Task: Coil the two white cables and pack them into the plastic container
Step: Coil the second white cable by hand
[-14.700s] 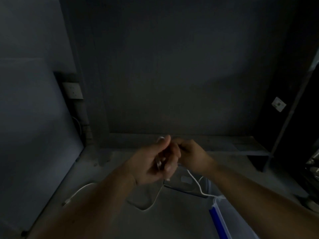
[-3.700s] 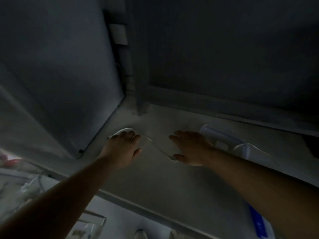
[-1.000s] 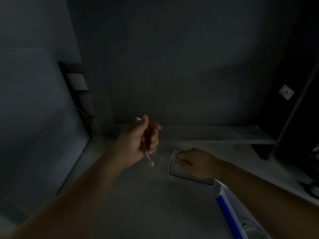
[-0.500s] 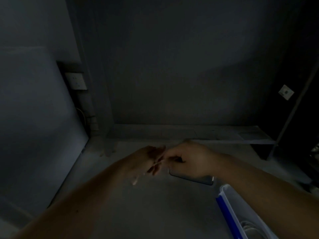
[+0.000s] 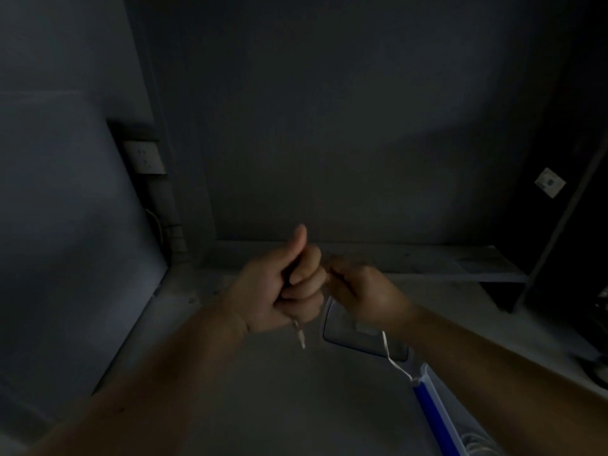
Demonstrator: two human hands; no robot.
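My left hand [image 5: 283, 287] is a closed fist with the thumb up, gripping a white cable [image 5: 386, 348] whose plug end hangs below the fist. My right hand [image 5: 358, 291] is closed on the same cable just to the right, the two hands nearly touching above the grey surface. The cable runs from under my right wrist down to the plastic container [image 5: 437, 419] with a blue rim at the lower right. A coiled white cable [image 5: 477, 445] lies inside that container.
A clear plastic lid [image 5: 342, 337] lies flat under my right hand. A wall socket [image 5: 144, 157] sits on the left wall with a wire below it. A low ledge [image 5: 427, 261] runs along the back wall. Dark shelving stands at the right.
Both hands have come together and risen a little; the left fist has turned thumb-up with the plug end dangling below, and cable now trails from my right hand.
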